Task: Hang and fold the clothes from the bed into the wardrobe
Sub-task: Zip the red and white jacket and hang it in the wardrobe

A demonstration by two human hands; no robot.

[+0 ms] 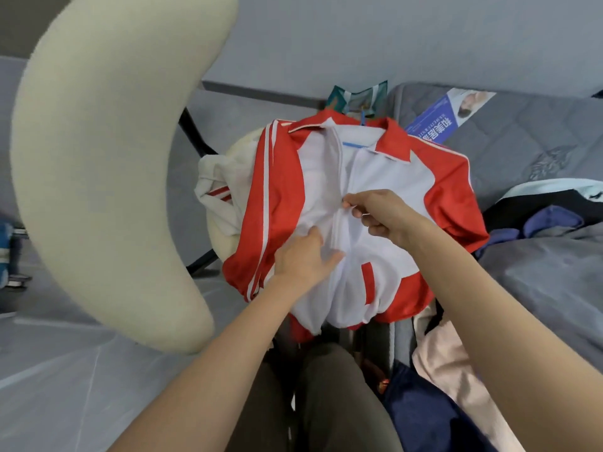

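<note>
Right hand (375,213) pinches the zip (336,228) of a red-and-white jacket (391,171); left hand (303,257), fingers flat, presses the fabric just beside it

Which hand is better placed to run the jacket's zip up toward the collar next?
Right. The right hand pinches at the zip mid-front on the jacket, so it probably only needs to pull upward. The left hand lies flat on the fabric below, suited to steadying it.
</note>
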